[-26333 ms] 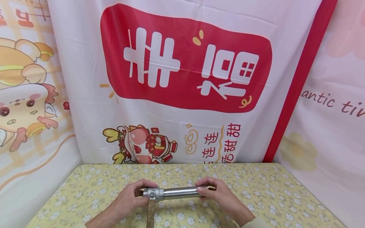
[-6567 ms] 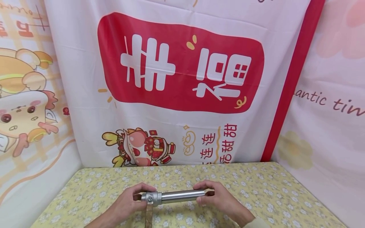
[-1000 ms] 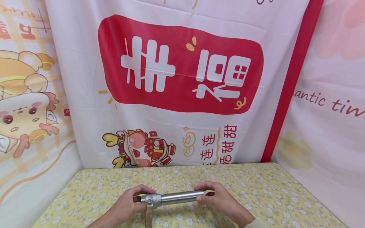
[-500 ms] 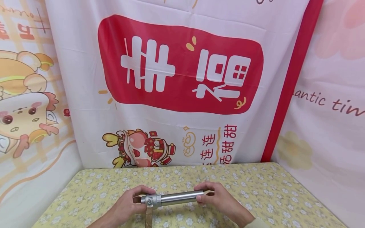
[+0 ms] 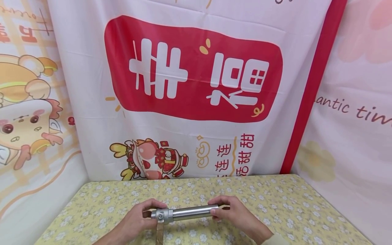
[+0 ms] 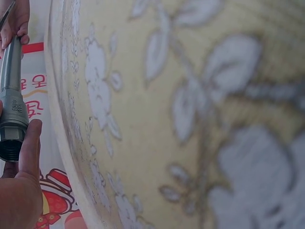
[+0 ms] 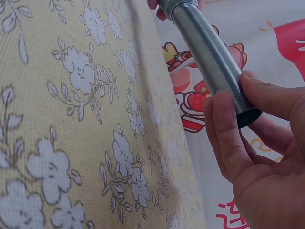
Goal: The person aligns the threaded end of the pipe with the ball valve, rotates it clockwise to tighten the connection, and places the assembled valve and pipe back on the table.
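A metal ball valve [image 5: 162, 215] joins end to end with a smooth steel pipe [image 5: 193, 212], both held up level over the table. My left hand [image 5: 137, 217] grips the valve's outer end between thumb and fingers. In the head view, the flat lever handle [image 5: 160, 233] points from the valve toward the bottom edge. The thumb and fingers of my right hand [image 5: 234, 215] pinch the pipe near its free end. That free end shows as an open round tube in the right wrist view, while raised lettering and a threaded opening mark the valve body [image 6: 14, 112] in the left wrist view.
A yellow flowered cloth covers the table [image 5: 275, 204]. Behind it hangs a white curtain [image 5: 92, 143] with a large red panel and cartoon prints. More printed cloth hangs at the left [image 5: 30, 119] and right [image 5: 352, 143].
Over the longer span, the head view shifts a little, and the hands with the valve and pipe appear slightly lower and to the left. Both grips stay the same; the last second shows almost no movement.
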The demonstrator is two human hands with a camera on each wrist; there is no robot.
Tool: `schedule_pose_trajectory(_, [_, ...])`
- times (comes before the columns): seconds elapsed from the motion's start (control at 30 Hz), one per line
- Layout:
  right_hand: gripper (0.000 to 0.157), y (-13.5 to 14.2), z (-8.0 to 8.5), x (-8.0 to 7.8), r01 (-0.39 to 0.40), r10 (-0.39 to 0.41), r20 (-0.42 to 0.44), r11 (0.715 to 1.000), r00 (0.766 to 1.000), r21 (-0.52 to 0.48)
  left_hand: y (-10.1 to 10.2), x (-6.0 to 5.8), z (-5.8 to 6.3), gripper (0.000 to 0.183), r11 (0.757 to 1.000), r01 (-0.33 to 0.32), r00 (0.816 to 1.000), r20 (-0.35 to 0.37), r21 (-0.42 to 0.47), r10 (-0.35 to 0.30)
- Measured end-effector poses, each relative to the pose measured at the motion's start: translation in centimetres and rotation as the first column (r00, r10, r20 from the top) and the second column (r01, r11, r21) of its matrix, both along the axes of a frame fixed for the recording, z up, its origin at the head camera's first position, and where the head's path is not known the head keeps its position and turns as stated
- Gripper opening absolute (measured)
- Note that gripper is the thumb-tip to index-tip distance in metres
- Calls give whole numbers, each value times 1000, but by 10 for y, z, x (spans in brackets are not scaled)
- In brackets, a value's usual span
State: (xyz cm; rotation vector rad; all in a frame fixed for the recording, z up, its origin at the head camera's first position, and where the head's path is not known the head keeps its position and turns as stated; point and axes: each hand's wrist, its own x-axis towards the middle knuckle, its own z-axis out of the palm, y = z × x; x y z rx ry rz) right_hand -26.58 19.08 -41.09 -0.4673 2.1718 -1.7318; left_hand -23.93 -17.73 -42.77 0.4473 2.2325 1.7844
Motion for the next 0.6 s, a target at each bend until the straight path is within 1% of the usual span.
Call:
schedule_pose_trajectory(0.27, [32,0,0,0,-3,3,-5,1000,1000,-1,-1,1,2,40,1000,11,1000,-10,4,-11])
schedule_pose_trajectory(0.6, [34,0,2,0,-13,13,-10,1000,1000,2,-1,-1,2,39,1000,11,1000,3,5,-11])
